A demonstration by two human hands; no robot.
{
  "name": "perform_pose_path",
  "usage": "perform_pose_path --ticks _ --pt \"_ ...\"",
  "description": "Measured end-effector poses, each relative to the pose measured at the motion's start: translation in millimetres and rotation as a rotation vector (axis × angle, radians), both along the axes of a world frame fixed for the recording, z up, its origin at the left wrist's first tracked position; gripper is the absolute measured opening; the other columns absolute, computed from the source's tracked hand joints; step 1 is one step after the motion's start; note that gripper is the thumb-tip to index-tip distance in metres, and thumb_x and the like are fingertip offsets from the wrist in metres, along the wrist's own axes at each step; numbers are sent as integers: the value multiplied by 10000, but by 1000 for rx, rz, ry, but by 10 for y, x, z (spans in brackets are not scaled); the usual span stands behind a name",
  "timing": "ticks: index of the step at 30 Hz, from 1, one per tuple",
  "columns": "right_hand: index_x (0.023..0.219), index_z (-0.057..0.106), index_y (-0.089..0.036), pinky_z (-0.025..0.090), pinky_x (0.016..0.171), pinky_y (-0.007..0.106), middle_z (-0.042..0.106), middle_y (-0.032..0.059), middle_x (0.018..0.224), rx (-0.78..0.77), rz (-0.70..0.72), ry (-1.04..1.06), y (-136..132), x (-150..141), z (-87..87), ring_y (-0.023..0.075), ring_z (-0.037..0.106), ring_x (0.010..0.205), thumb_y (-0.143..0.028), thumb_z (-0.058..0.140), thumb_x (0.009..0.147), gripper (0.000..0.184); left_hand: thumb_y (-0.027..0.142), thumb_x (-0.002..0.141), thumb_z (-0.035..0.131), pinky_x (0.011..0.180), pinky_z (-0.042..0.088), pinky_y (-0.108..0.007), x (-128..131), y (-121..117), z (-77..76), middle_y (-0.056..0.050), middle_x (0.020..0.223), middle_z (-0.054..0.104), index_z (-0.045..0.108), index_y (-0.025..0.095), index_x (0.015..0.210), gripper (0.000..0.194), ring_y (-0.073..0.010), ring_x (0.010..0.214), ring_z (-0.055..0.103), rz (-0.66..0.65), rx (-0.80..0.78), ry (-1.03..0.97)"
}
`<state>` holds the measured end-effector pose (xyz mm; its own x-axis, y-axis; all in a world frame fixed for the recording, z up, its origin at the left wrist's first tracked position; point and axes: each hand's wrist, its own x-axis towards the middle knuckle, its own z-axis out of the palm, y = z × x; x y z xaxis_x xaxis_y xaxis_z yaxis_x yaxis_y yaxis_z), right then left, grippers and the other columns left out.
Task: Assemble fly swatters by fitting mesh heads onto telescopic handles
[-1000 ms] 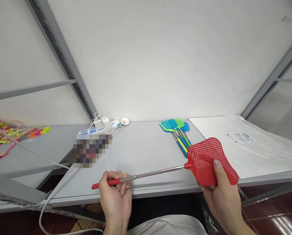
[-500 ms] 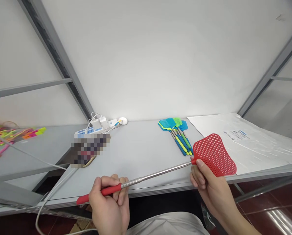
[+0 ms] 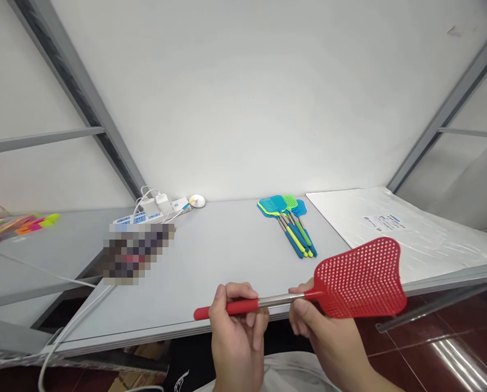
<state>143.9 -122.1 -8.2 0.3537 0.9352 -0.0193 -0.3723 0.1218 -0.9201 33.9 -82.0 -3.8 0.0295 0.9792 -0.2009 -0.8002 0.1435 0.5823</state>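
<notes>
A red fly swatter [image 3: 361, 280] with a perforated head and a telescopic metal shaft lies across both hands above the table's front edge. My left hand [image 3: 239, 332] is wrapped round its red grip. On the metal shaft, just below the head, my right hand [image 3: 316, 321] is closed. Only a short length of shaft shows between grip and head. Beyond my hands, a pile of blue, green and yellow fly swatters [image 3: 292, 223] rests on the table, heads toward the wall.
The grey table [image 3: 210, 256] stands against a white wall. A power strip [image 3: 139, 220] with white plugs sits at the back left, near a pixelated item [image 3: 139, 253]. A white wrapped panel [image 3: 390, 218] lies on the right. Colourful strips [image 3: 18, 226] lie far left; a white cable [image 3: 72, 316] hangs over the edge.
The fly swatter's shaft has become much shorter, sliding into itself. My hands have come closer together, the left moving right. The swatter head has turned slightly. The camera view has shifted a little.
</notes>
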Motion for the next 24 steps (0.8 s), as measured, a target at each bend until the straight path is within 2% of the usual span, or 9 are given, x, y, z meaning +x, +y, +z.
perform_pose_path --ticks 3,6,10,13,15,16,18,21,24 --pt "906 684 -205 401 495 259 496 -57 543 30 23 -52 78 142 0 107 468 482 -410 818 723 306 564 944 466 391 288 -225 29 -36 -37 53 462 436 656 182 727 478 -40 269 329 -35 -19 9" --pt "908 677 -204 416 500 240 566 -27 674 76 67 -96 133 146 -18 91 479 514 -407 803 748 288 610 924 507 419 311 -208 113 -106 -89 50 509 500 670 179 820 472 -32 297 367 -80 -6 19" --pt "904 666 -206 435 539 229 570 -15 706 126 171 -179 248 99 19 96 519 569 -432 672 883 228 572 863 645 481 342 -194 197 -119 -119 50 630 579 665 212 959 374 -12 350 421 -233 112 92" --pt "899 631 -225 485 710 256 607 4 820 197 91 -234 394 251 149 125 590 743 -419 565 958 214 530 817 713 463 291 -193 126 8 -134 44 772 601 620 273 1123 410 -12 384 431 -297 223 173" --pt "884 596 -234 482 837 294 642 22 921 230 -3 -224 503 468 282 160 616 902 -414 509 984 224 537 807 711 476 297 -205 6 149 -147 41 811 581 618 270 1125 425 -17 404 427 -293 255 236" --pt "884 577 -240 481 859 316 655 25 924 225 -41 -220 556 599 353 175 621 928 -415 494 988 220 530 810 706 490 309 -211 -66 229 -151 41 805 567 631 253 1083 396 -25 423 430 -278 256 288" --pt "903 549 -257 498 779 332 638 2 800 176 -56 -283 653 872 486 182 619 799 -442 498 977 205 503 835 678 528 341 -225 -215 392 -148 35 763 543 651 219 986 322 -58 485 446 -242 228 442" --pt "885 563 -262 447 617 285 509 -42 623 -27 -105 -644 805 1202 616 156 514 599 -506 516 952 258 463 886 601 612 391 -249 -391 612 -109 28 701 520 654 208 898 261 -106 561 451 -217 170 701" --pt "889 598 -260 373 557 286 529 -29 622 -285 -114 -1131 1052 1342 615 169 493 571 -548 472 951 320 474 906 549 636 410 -257 -468 793 -61 24 693 515 650 232 891 263 -138 603 468 -230 201 928"
